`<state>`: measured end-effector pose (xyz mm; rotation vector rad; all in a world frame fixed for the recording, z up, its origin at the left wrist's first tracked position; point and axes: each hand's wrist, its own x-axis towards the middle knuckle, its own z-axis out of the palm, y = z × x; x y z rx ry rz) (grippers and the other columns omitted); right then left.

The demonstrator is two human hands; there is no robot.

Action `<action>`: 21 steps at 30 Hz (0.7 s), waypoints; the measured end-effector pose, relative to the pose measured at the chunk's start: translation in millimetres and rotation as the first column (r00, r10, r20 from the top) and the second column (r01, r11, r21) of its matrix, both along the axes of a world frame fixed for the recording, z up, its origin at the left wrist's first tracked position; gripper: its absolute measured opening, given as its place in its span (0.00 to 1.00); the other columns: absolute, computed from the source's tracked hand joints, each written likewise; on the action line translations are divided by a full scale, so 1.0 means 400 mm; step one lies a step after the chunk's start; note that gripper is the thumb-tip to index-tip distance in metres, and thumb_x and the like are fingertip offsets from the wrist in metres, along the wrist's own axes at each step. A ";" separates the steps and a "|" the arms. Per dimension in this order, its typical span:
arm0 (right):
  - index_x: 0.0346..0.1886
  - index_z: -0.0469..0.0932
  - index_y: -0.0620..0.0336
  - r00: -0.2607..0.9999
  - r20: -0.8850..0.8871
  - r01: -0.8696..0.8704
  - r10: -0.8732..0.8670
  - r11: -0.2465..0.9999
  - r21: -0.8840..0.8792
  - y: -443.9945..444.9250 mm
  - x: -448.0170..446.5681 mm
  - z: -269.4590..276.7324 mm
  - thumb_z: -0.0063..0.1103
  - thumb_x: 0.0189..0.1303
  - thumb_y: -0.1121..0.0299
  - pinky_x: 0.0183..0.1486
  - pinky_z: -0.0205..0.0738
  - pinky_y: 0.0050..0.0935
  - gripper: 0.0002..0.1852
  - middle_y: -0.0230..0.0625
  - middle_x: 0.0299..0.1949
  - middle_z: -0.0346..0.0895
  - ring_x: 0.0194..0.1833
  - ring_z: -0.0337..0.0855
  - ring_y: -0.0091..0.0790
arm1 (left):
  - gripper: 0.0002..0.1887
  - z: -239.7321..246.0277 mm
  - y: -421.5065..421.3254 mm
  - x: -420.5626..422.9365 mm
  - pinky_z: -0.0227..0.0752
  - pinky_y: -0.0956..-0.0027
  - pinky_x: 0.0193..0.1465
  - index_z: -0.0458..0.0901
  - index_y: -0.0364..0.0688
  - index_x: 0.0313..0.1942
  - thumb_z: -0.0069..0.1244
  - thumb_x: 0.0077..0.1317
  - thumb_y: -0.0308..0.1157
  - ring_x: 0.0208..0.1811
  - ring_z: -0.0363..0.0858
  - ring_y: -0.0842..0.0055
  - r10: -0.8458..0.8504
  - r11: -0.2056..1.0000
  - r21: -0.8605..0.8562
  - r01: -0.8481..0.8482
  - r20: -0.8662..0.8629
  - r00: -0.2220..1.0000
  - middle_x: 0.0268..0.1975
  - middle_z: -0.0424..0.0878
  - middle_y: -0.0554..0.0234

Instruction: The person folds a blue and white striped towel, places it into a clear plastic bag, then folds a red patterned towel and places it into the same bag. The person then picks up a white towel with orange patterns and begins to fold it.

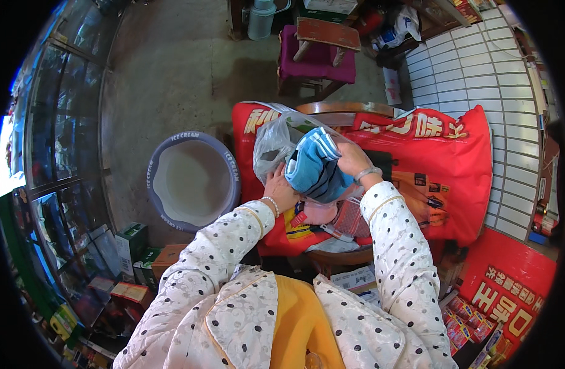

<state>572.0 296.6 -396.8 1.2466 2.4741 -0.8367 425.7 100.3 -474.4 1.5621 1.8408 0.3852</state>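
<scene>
My right hand (354,159) grips a folded light-blue cloth (310,166) with white and dark stripes, its fingers on the striped edge. My left hand (281,188) is at the cloth's lower left, by the side of a thin clear plastic bag (271,143); its fingertips are partly hidden, so its hold is unclear. The cloth lies partly in the bag's mouth. Below it are a pink item (320,212) with a red tag and a red-brown patterned textile (351,219). All this rests on a large red printed sack (457,170) spread over a round wooden piece of furniture.
A purple-rimmed basin (234,184) stands on the floor at the left. Beyond the sack, a small wooden stool (328,34) sits on a purple-covered stool (287,60). White tiles (485,83) line the right side; boxes (131,240) stand at lower left.
</scene>
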 end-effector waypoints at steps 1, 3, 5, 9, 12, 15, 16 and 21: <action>0.47 0.82 0.61 1.000 0.018 0.015 -0.015 0.999 -0.030 -0.001 -0.001 -0.006 0.48 0.59 0.75 0.57 0.72 0.48 0.15 0.57 0.48 0.80 0.52 0.78 0.60 | 0.38 0.010 0.003 -0.024 0.55 0.51 0.69 0.72 0.49 0.66 0.61 0.55 0.49 0.75 0.55 0.55 -0.022 0.999 0.035 0.024 -0.048 0.999 0.74 0.59 0.51; 0.46 0.83 0.60 0.998 0.028 0.062 -0.060 0.996 -0.068 -0.006 -0.001 -0.024 0.48 0.58 0.75 0.56 0.72 0.47 0.16 0.57 0.46 0.81 0.52 0.79 0.59 | 0.39 0.026 0.007 -0.068 0.56 0.53 0.69 0.69 0.49 0.69 0.60 0.57 0.47 0.75 0.55 0.57 -0.093 0.993 0.056 0.104 -0.171 0.981 0.75 0.56 0.50; 0.46 0.84 0.59 0.988 0.006 0.152 -0.152 0.982 -0.116 -0.011 -0.002 -0.056 0.49 0.58 0.78 0.55 0.73 0.42 0.16 0.56 0.45 0.82 0.50 0.82 0.56 | 0.37 0.035 0.009 -0.100 0.70 0.54 0.56 0.64 0.41 0.70 0.55 0.60 0.39 0.60 0.75 0.52 0.007 1.000 0.020 -0.004 -0.117 0.993 0.59 0.75 0.39; 0.45 0.84 0.60 0.926 -0.276 0.167 -0.257 0.935 -0.313 -0.022 0.002 -0.139 0.51 0.58 0.79 0.54 0.73 0.37 0.15 0.54 0.44 0.83 0.49 0.84 0.52 | 0.29 0.022 0.012 -0.143 0.78 0.49 0.39 0.67 0.27 0.61 0.49 0.59 0.28 0.33 0.84 0.45 0.204 0.975 -0.070 -0.211 -0.090 0.975 0.31 0.84 0.37; 0.45 0.84 0.60 0.864 -0.415 0.116 -0.285 0.915 -0.386 -0.028 0.006 -0.179 0.53 0.58 0.79 0.53 0.73 0.34 0.14 0.50 0.44 0.85 0.48 0.85 0.45 | 0.20 -0.008 0.019 -0.177 0.79 0.51 0.41 0.75 0.28 0.52 0.49 0.61 0.29 0.36 0.85 0.48 0.098 0.975 -0.178 -0.129 -0.176 0.980 0.34 0.85 0.40; 0.44 0.84 0.61 0.842 -0.423 0.121 -0.335 0.881 -0.458 -0.042 0.018 -0.168 0.54 0.58 0.80 0.52 0.73 0.31 0.13 0.44 0.43 0.87 0.46 0.85 0.34 | 0.12 -0.029 0.015 -0.209 0.80 0.55 0.43 0.84 0.36 0.43 0.47 0.64 0.30 0.40 0.87 0.53 -0.130 0.971 -0.229 0.072 -0.250 0.960 0.37 0.87 0.47; 0.44 0.84 0.61 0.831 -0.438 0.098 -0.342 0.866 -0.491 -0.049 0.023 -0.154 0.55 0.58 0.80 0.52 0.73 0.30 0.13 0.41 0.42 0.87 0.46 0.84 0.31 | 0.10 -0.031 0.013 -0.218 0.80 0.55 0.43 0.85 0.40 0.40 0.49 0.62 0.31 0.39 0.87 0.54 -0.060 0.972 -0.234 0.004 -0.233 0.971 0.37 0.87 0.47; 0.43 0.84 0.61 0.858 -0.404 0.051 -0.316 0.836 -0.546 -0.082 0.014 -0.070 0.57 0.58 0.81 0.51 0.72 0.27 0.11 0.32 0.39 0.87 0.43 0.80 0.24 | 0.07 0.017 -0.008 -0.270 0.73 0.70 0.27 0.80 0.34 0.36 0.57 0.61 0.27 0.23 0.80 0.74 0.553 0.798 0.049 -0.600 0.333 0.763 0.26 0.83 0.58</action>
